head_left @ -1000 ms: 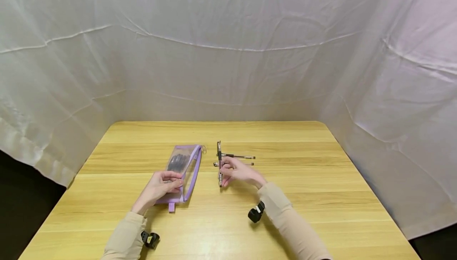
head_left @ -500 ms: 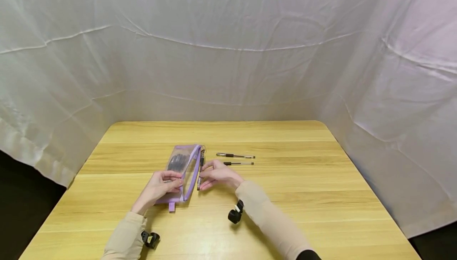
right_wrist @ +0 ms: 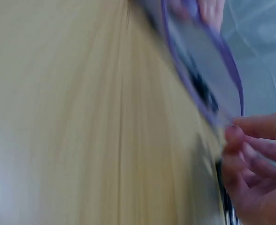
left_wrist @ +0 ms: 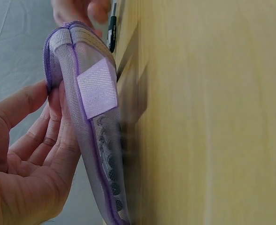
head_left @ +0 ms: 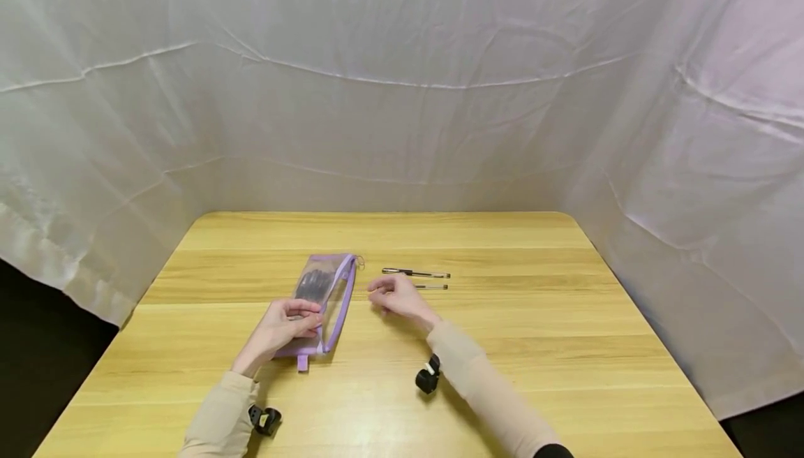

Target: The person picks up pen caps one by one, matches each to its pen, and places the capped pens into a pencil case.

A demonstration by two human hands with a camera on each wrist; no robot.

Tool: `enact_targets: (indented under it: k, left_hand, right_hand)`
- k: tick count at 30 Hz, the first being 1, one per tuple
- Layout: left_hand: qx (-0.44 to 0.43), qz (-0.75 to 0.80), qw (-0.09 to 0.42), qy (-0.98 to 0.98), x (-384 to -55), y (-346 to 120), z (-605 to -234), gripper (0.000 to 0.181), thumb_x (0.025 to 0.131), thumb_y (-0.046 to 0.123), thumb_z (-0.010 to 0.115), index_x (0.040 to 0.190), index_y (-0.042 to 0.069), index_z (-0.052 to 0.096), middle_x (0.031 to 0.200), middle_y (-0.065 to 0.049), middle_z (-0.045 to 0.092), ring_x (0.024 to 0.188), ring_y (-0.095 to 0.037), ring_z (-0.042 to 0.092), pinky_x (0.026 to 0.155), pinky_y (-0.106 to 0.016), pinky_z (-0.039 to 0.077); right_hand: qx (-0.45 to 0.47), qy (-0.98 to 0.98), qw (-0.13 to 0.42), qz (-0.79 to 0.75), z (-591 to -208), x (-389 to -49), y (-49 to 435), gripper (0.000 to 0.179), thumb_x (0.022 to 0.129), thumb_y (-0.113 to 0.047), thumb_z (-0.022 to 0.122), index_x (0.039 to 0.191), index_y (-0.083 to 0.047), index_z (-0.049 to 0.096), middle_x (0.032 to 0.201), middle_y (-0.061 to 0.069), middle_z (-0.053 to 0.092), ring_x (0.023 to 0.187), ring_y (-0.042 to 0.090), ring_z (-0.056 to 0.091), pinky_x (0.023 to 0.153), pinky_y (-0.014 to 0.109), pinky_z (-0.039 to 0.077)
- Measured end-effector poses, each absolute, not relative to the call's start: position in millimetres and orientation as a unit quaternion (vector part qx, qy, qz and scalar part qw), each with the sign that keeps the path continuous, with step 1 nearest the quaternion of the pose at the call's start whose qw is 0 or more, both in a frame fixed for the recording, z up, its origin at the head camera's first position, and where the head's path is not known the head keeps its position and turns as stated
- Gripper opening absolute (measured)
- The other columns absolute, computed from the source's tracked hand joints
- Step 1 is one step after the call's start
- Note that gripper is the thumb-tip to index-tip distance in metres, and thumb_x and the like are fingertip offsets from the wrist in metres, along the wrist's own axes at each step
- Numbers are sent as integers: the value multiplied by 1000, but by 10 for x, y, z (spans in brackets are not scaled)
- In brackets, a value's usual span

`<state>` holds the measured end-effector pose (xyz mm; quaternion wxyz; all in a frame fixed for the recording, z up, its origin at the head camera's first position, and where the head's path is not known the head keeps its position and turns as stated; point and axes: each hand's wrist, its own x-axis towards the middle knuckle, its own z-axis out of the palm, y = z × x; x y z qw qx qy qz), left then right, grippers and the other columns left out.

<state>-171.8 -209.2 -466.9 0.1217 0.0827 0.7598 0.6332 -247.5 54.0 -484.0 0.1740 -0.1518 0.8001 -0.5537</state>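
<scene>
A mesh pencil pouch with purple trim (head_left: pixel 342 317) lies on the table, its zip side gaping toward the right. Dark pens (head_left: pixel 314 286) show bunched through the mesh. My left hand (head_left: pixel 279 329) pinches the upper edge of the opening between thumb and fingers; in the left wrist view the pouch's purple tab (left_wrist: pixel 98 89) faces the camera. My right hand (head_left: pixel 402 299) hovers right of the pouch, fingers loosely bent and holding nothing. Two black pens lie beside it: a farther pen (head_left: pixel 416 274) in full view and a nearer pen (head_left: pixel 433 287) partly hidden behind the hand.
The wooden table (head_left: pixel 565 318) extends widely to the right and front. Pale cloth curtains (head_left: pixel 402 130) enclose the back and sides. A black wrist camera (head_left: pixel 428 375) is on the right sleeve, another camera (head_left: pixel 266 421) on the left. The right wrist view is blurred.
My right hand carried a pen left to the pouch opening, then came back rightward without it; that pen no longer lies outside the pouch. The left hand has kept its grip on the edge.
</scene>
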Motion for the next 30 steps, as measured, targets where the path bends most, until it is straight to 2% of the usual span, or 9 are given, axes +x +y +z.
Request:
enact_targets:
  k: [2, 4, 7, 9, 17, 24, 30]
  left_hand:
    - [86, 633, 120, 760, -1726, -2094, -4669, 37, 95, 3, 64, 119, -24, 54, 101, -29, 70, 78, -8, 69, 76, -30, 63]
    - [88, 632, 119, 760, -1732, -2098, -4670, 37, 95, 3, 64, 119, -25, 54, 101, -29, 70, 78, -8, 69, 76, -31, 63]
    - [87, 632, 119, 761, -1736, -2104, -4670, 38, 96, 3, 64, 119, -24, 54, 101, -28, 71, 78, -8, 70, 77, -32, 63]
    - [85, 632, 121, 761, -1733, -2108, -4672, 38, 96, 4, 64, 119, -24, 54, 101, -27, 71, 78, -8, 70, 76, -32, 63]
    - [78, 633, 124, 760, -1734, -2124, -4677, 38, 96, 3, 64, 120, -24, 54, 101, -26, 71, 78, -8, 70, 77, -32, 63]
    - [84, 633, 126, 759, -1738, -2129, -4684, 38, 96, 3, 64, 120, -25, 54, 100, -26, 72, 78, -8, 70, 77, -32, 63]
    - [87, 633, 127, 759, -1739, -2133, -4690, 38, 96, 3, 64, 120, -25, 53, 100, -26, 71, 77, -7, 70, 77, -32, 63]
  right_hand:
    - [-141, 842, 121, -506, -4838, -2515, 736, 25, 91, -7, 70, 115, -1, 70, 94, 14, 70, 65, 12, 59, 58, 24, 53]
    - [-129, 877, 75, -456, -4838, -2556, 936, 22, 90, -10, 73, 112, -6, 72, 96, 10, 69, 75, 14, 61, 67, 28, 54]
    - [-106, 908, 37, -403, -4851, -2599, 1198, 21, 87, -13, 77, 107, -10, 73, 102, 8, 67, 87, 20, 61, 79, 37, 53]
    - [-107, 921, 18, -374, -4881, -2631, 1324, 19, 86, -14, 78, 104, -10, 74, 102, 7, 65, 92, 20, 58, 84, 39, 49]
    - [-156, 930, 9, -332, -4912, -2711, 1443, 4, 86, -12, 78, 90, -11, 76, 85, 4, 58, 79, 17, 48, 73, 31, 39]
    - [-164, 931, 17, -325, -4889, -2672, 1428, 3, 88, -8, 74, 90, -5, 74, 90, 4, 60, 82, 16, 52, 77, 31, 43]
    - [-183, 928, 15, -325, -4828, -2636, 1413, 4, 88, -6, 74, 91, -9, 74, 94, 3, 63, 85, 16, 56, 82, 35, 48]
